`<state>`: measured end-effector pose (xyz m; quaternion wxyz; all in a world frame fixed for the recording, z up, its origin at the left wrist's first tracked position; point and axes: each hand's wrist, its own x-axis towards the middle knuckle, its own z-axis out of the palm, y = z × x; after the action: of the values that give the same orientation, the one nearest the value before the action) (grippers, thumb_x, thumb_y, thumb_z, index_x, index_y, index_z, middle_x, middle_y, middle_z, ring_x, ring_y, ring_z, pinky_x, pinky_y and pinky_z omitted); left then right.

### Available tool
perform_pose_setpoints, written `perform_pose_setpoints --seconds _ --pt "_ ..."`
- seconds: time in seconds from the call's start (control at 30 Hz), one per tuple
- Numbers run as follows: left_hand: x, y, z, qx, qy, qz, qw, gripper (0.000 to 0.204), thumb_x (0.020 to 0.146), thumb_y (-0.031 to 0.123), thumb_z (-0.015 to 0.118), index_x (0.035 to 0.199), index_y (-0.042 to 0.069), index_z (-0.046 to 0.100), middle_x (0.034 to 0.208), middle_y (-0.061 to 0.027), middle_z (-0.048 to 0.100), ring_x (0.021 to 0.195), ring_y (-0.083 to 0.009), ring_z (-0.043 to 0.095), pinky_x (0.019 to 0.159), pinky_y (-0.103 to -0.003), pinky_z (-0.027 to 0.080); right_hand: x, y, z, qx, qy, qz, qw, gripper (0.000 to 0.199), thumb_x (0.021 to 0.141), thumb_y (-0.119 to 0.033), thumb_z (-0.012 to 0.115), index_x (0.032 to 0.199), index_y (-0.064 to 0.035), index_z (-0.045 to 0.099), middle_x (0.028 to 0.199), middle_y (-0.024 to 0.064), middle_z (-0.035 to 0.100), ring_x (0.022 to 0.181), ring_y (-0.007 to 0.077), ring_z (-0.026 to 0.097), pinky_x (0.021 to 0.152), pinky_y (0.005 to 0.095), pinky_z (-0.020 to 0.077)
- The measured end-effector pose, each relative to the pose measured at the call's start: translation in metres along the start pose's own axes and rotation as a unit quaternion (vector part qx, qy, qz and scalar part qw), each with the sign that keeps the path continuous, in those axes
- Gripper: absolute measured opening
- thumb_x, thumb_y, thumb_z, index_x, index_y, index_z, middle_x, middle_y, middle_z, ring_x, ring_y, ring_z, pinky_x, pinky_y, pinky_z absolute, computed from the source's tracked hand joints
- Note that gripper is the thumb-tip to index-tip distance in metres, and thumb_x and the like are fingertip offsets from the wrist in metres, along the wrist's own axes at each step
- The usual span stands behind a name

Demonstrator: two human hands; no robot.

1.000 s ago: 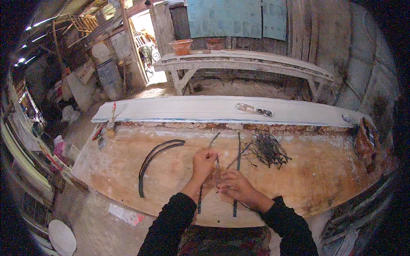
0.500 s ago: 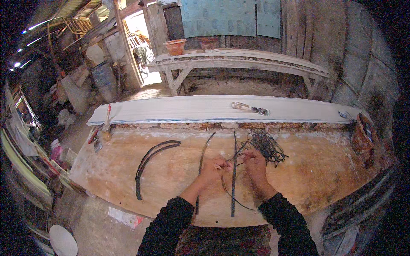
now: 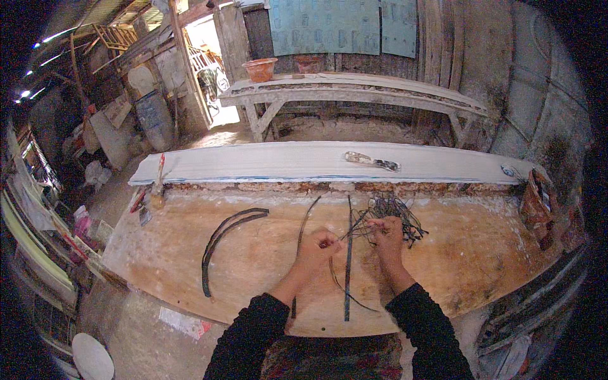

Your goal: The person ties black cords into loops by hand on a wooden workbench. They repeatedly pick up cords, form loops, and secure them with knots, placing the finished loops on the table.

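My left hand (image 3: 318, 247) is closed around a thin dark strip (image 3: 345, 288) that loops down toward the table's near edge. My right hand (image 3: 387, 233) pinches thin dark strands at the near side of a tangled bundle of strips (image 3: 396, 212). Between my hands lies a straight dark rod (image 3: 348, 259), running from the far side toward me. A second, curved dark rod (image 3: 304, 223) lies just left of it, partly under my left hand. All rest on a worn wooden table (image 3: 190, 266).
Two long curved dark strips (image 3: 225, 237) lie on the table's left half. A long white plank (image 3: 278, 163) runs along the far edge, with a small tool (image 3: 372, 161) on it. Brushes (image 3: 157, 183) sit at the far left corner. A wooden bench (image 3: 354, 92) stands beyond.
My hands have moved away from me toward the tangled bundle and drawn apart. The right hand now reaches into the bundle's strands; the left still grips a thin strip.
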<state>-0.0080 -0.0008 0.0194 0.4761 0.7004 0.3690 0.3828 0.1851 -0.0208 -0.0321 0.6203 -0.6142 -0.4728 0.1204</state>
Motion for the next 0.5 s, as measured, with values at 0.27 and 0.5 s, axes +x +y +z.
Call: perform_pose_setpoints --seconds 0.27,0.5 --pt "0.019 -0.018 -0.031 0.104 0.24 -0.029 0.965 0.012 0.067 0.011 0.067 0.07 0.002 0.059 0.068 -0.0054 0.055 0.06 -0.0126 0.053 0.054 -0.025 0.042 -0.022 -0.06 0.0 0.091 -0.188 0.08 0.975 0.007 0.07 -0.005 0.064 0.075 -0.0015 0.06 0.091 0.0044 0.047 0.085 0.0174 0.049 0.077 0.0284 0.0384" --pt "0.023 -0.047 -0.034 0.125 0.224 -0.018 0.966 0.009 0.069 0.011 0.065 0.07 0.003 0.061 0.073 -0.0083 0.057 0.062 -0.0152 0.055 0.055 -0.027 0.043 -0.057 -0.098 0.004 0.189 -0.477 0.081 0.854 0.018 0.074 -0.011 0.061 0.091 -0.0044 0.062 0.101 0.0087 0.051 0.099 0.0214 0.047 0.085 0.0314 0.038"
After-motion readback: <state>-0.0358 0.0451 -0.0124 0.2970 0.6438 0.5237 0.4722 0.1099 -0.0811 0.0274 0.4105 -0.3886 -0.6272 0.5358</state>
